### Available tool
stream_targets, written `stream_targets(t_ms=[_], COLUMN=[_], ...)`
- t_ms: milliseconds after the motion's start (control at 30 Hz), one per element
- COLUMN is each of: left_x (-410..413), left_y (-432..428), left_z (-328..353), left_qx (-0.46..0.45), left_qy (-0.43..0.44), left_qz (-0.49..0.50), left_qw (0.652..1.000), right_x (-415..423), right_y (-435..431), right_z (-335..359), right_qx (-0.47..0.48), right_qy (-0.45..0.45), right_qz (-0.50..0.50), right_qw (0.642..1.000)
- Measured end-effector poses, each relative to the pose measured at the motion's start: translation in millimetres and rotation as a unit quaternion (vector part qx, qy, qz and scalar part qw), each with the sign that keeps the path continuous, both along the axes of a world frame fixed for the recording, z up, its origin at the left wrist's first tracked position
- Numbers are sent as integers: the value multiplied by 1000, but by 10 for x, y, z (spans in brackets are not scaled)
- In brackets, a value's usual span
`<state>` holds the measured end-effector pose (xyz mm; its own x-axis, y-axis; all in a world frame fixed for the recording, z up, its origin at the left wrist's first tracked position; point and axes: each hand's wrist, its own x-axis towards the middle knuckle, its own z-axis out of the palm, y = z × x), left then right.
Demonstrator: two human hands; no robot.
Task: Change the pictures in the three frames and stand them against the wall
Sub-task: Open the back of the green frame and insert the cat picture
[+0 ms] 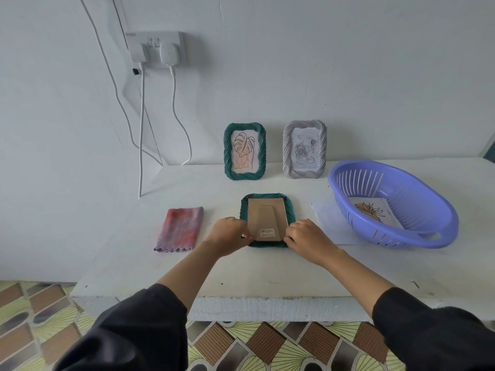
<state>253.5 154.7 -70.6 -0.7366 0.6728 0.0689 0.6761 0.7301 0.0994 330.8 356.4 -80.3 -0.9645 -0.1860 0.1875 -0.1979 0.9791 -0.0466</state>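
A dark green frame (267, 199) lies face down on the white table, its brown cardboard back (265, 218) with a folded stand facing up. My left hand (230, 235) has curled fingers at the frame's lower left edge, fingertips touching the cardboard's corner. My right hand (308, 238) does the same at the lower right corner. Against the wall stand a second green frame (244, 152) with a leaf drawing and a grey frame (304, 149) with a rose drawing. A picture of a spiky plant (373, 211) lies in the purple basket.
The purple slotted basket (396, 207) sits at the right on a white sheet of paper (325, 223). A folded pink-purple cloth (180, 228) lies at the left. Cables (141, 145) hang from a wall socket (156, 49) down to the table's back left. The table's front edge (267, 303) is near me.
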Motion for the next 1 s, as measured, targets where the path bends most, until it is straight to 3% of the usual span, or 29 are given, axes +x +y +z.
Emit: stream_targets(t_ms=[600, 900, 1000], left_x=[-178, -240, -242], left_y=[-35, 11, 43], left_z=[-63, -23, -45], left_qx=[120, 106, 148], left_qy=[-139, -161, -156], left_qz=[56, 67, 100], left_qw=[981, 979, 972], right_x=[-69, -141, -190], right_y=[55, 44, 40], right_z=[62, 164, 207], right_qx=[-121, -121, -110], right_qy=[-44, -107, -124], right_qz=[-36, -57, -66], right_qw=[991, 985, 984])
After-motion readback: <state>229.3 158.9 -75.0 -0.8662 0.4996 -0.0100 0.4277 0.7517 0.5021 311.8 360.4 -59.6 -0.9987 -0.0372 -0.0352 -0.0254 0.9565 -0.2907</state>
